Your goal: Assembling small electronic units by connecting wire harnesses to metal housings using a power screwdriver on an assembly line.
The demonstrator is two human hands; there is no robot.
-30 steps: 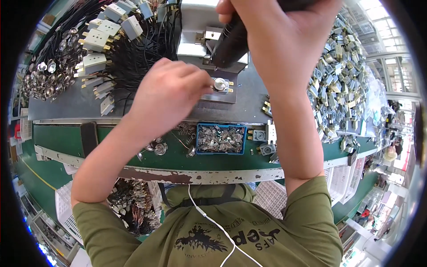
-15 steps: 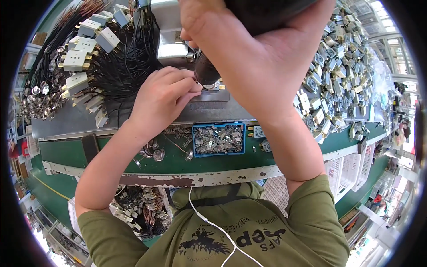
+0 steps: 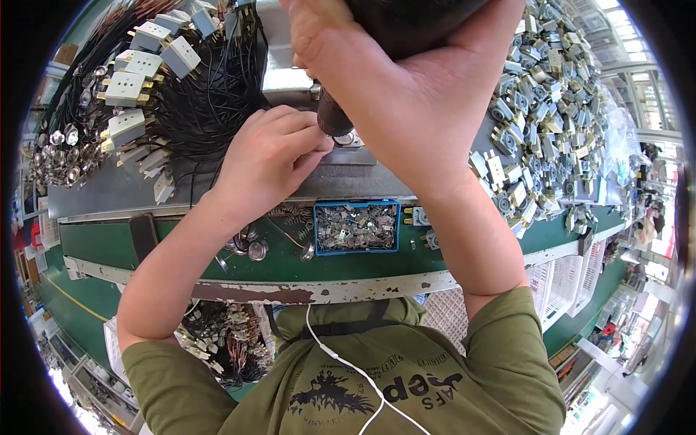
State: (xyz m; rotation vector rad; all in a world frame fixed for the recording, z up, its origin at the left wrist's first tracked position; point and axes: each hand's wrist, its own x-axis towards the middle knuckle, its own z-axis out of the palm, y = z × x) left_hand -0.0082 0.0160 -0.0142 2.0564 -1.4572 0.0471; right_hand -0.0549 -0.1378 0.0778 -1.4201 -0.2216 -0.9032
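My right hand wraps around a black power tool at the top of the view. The tool's dark round nose points down at a small round metal part on a metal plate. Close against that nose, the thumb and fingers of my left hand are pinched together; whatever they hold is too small and covered to make out. The fingers of my right hand are partly hidden behind the tool and wrist.
Grey plug-like blocks on black wires and silver discs crowd the left. A blue tray of small metal pieces stands nearer me. Several grey housings are heaped at right. White crates stand beyond the bench edge.
My right hand and the tool have shifted slightly left. My left fingers stay pinched beside the tool's nose, now a little closer to it.
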